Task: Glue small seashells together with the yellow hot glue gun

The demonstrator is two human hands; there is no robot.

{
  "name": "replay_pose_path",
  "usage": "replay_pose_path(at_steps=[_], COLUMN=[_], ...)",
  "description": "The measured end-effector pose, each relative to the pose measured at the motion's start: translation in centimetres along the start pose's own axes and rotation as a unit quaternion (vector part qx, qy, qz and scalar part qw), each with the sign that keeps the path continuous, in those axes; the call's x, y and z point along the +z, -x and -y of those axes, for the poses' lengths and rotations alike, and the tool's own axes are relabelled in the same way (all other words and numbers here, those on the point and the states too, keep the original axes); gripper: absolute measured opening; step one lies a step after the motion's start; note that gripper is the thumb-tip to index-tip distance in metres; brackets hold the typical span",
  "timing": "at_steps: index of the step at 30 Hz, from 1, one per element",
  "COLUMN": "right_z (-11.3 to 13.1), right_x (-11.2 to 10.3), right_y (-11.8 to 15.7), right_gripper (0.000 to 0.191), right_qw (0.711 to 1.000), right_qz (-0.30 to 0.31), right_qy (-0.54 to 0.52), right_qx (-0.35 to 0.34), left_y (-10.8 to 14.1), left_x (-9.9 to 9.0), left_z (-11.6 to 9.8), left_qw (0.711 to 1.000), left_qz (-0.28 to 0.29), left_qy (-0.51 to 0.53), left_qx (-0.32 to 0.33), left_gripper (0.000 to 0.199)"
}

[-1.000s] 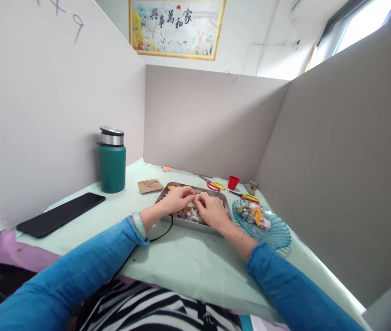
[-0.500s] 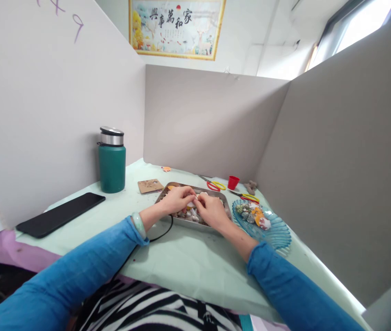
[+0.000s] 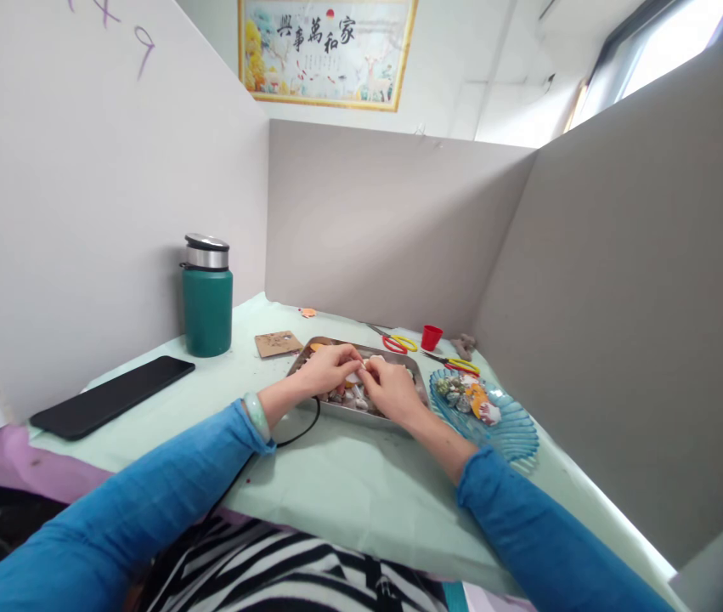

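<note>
Over a metal tray (image 3: 361, 415) of small white, brown and orange pieces, my two hands meet fingertip to fingertip. My left hand (image 3: 330, 370) wears a pale green bangle at the wrist, and its thumb and fingers are pinched together. Opposite it, my right hand (image 3: 392, 389) is closed in a pinch too. A small whitish bit shows between the fingertips, mostly hidden and too small to name. Right of the tray lies a blue glass plate (image 3: 514, 429) bearing several white, orange and greenish ornaments (image 3: 472, 398).
On the left stand a green bottle (image 3: 208, 310) and a black phone (image 3: 112, 397). A brown card (image 3: 278, 343) lies behind the tray. Red-and-yellow scissors (image 3: 399, 343), a second pair (image 3: 460, 366) and a red cup (image 3: 432, 337) sit at the back. Grey panels (image 3: 392, 221) wall the table.
</note>
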State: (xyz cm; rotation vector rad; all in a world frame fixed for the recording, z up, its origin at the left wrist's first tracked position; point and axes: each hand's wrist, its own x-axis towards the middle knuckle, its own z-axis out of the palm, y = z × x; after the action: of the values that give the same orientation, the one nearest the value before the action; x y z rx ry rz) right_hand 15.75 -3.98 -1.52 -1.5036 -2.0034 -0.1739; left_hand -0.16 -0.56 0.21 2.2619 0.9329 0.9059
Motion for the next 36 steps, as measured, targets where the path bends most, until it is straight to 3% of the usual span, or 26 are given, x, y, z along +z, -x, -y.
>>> replay_pose_path(at_steps=[27,36], right_z=[-0.05,-0.1], right_x=[0.23,0.26], right_y=[-0.04,-0.09], right_gripper=[0.033,0.035], right_qw=[1.0,1.0], right_qz=[0.011,0.016], right_qy=[0.013,0.025], right_qx=[0.007,0.0], left_y=[-0.12,-0.07], left_x=[0.14,0.14], left_z=[0.44,0.35], left_qw=[1.0,0.998], left_qz=[-0.002,-0.015], left_qy=[-0.005,-0.055], left_qx=[0.0,0.023], left_gripper=[0.026,0.024])
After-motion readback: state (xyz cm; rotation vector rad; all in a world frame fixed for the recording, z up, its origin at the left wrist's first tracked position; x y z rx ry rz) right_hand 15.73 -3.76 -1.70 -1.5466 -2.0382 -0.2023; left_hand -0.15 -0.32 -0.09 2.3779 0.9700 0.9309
